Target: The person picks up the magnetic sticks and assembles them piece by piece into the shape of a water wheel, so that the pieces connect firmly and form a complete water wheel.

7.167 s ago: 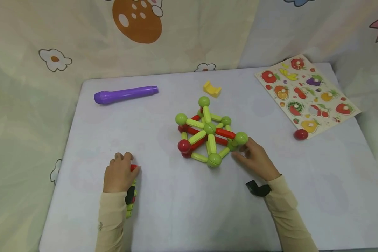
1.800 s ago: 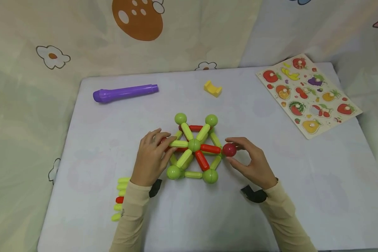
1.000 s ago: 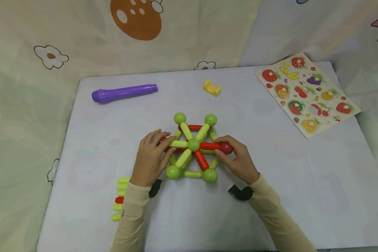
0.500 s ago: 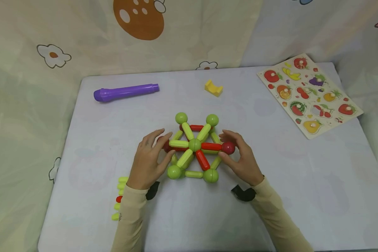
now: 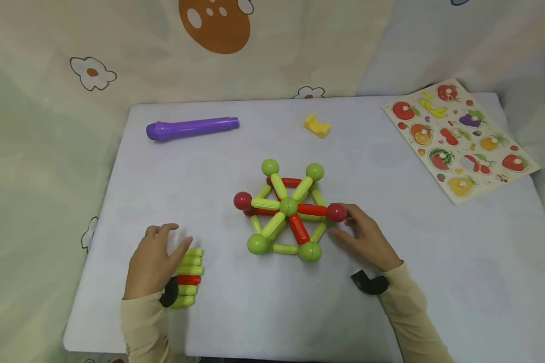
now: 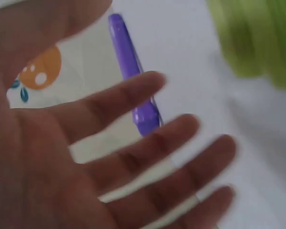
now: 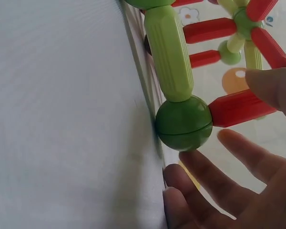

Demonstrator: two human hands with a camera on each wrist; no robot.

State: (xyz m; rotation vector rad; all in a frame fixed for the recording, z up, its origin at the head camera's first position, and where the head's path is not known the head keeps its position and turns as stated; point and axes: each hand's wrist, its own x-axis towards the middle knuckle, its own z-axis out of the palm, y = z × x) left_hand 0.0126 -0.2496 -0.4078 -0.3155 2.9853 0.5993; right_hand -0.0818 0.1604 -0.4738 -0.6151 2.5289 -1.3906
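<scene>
A ball-and-rod construction toy (image 5: 288, 206) of green and red pieces stands mid-table, with spokes fanning from a central green ball. A red ball (image 5: 337, 212) caps its right spoke, and another red ball (image 5: 242, 200) its left one. My right hand (image 5: 368, 239) is beside the right end, fingers loosely bent, fingertips at the red ball. In the right wrist view, its fingers spread around a red rod (image 7: 243, 107) and under a green ball (image 7: 183, 124). My left hand (image 5: 152, 262), fingers apart and holding nothing, hovers beside a row of loose rods (image 5: 191, 270), partly covering them.
A purple toy microphone (image 5: 191, 128) lies at the back left, a small yellow curved block (image 5: 317, 126) at the back middle. A fruit puzzle board (image 5: 463, 141) occupies the back right corner. Patterned cloth (image 5: 300, 45) hangs behind the table.
The red ball from beside the puzzle board now sits on the toy's right spoke. The toy has turned. My left hand has let go of it and moved left to the loose rods.
</scene>
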